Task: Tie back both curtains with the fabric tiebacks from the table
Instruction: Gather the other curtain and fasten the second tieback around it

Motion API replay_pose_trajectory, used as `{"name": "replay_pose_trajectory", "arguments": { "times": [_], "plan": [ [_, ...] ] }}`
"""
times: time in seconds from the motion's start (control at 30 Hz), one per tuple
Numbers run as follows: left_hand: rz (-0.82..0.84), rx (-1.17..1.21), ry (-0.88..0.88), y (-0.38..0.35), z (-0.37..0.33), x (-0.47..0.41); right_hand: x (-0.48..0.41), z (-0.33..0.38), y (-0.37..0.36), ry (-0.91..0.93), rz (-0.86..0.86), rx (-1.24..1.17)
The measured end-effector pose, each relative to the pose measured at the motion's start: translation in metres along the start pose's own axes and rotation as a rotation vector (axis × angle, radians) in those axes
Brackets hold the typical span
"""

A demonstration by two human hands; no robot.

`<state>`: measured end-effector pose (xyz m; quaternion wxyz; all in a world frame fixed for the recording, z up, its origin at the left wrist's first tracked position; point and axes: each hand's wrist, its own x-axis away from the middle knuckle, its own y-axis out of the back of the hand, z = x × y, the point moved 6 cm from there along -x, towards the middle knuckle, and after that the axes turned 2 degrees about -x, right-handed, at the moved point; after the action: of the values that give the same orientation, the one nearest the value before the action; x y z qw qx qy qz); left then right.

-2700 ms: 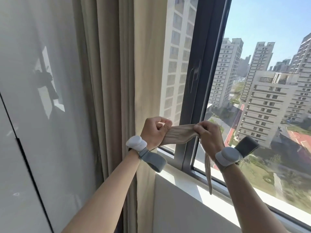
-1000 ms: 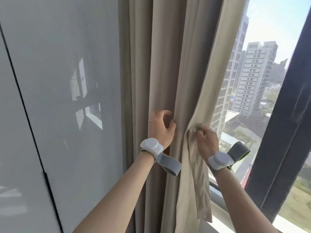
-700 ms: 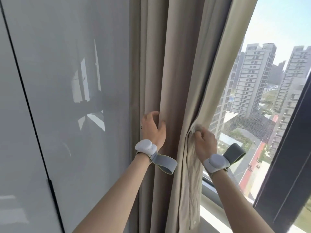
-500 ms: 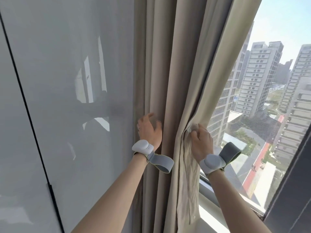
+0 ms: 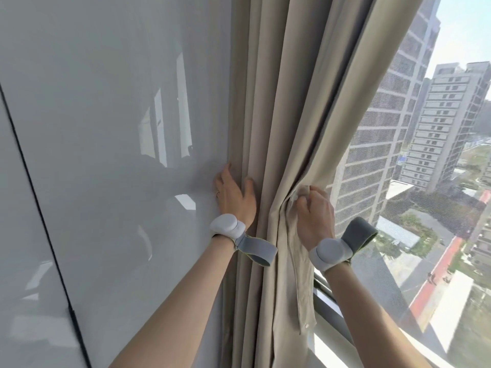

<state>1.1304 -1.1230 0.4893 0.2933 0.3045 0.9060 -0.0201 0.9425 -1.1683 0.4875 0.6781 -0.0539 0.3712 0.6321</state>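
A beige curtain (image 5: 292, 107) hangs in folds between a glossy grey wall and the window. My right hand (image 5: 313, 213) is shut on one end of the beige fabric tieback (image 5: 303, 282), pressing it against the curtain's right edge; the strap hangs down from my fist to a small snap near its lower end. My left hand (image 5: 235, 197) reaches behind the curtain's left edge next to the wall, fingers spread, its fingertips hidden by the folds. It holds nothing that I can see.
A glossy grey wall panel (image 5: 111, 155) with a dark vertical seam fills the left side. The window pane (image 5: 425, 181) on the right shows high-rise buildings outside. A dark window frame and pale sill (image 5: 329, 314) run below my right forearm.
My left hand has let go of the tieback and slid left from the front of the curtain to behind its wall-side edge. My right hand still holds the tieback end against the curtain.
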Motion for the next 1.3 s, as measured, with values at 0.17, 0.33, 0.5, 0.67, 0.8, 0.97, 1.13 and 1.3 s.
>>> {"name": "replay_pose_trajectory", "arguments": {
  "times": [0.17,0.33,0.5,0.67,0.8,0.97,1.13,1.3],
  "plan": [
    [0.092,0.146,0.166,-0.011,0.008,-0.005,-0.006,0.003,-0.006,0.028,-0.024,-0.043],
    [0.118,0.194,0.237,-0.016,0.005,-0.007,-0.007,0.004,-0.009,0.002,-0.06,-0.048],
    [0.237,0.278,0.265,-0.019,-0.004,0.002,-0.005,0.003,-0.01,-0.024,-0.09,-0.041],
    [0.409,0.401,0.246,-0.029,-0.006,0.006,-0.003,0.006,-0.005,-0.059,-0.113,-0.061],
    [0.403,0.458,0.232,-0.031,0.001,0.004,-0.001,0.003,0.001,-0.098,-0.14,-0.043],
    [0.439,0.503,0.146,-0.035,0.002,0.012,0.004,0.003,0.008,-0.155,-0.159,-0.014],
    [0.631,0.46,-0.042,-0.038,-0.014,0.029,0.009,0.011,0.016,-0.16,-0.18,0.043],
    [0.737,0.464,-0.193,-0.048,-0.035,0.046,0.022,0.017,0.028,-0.144,-0.201,0.079]
  ]
}}
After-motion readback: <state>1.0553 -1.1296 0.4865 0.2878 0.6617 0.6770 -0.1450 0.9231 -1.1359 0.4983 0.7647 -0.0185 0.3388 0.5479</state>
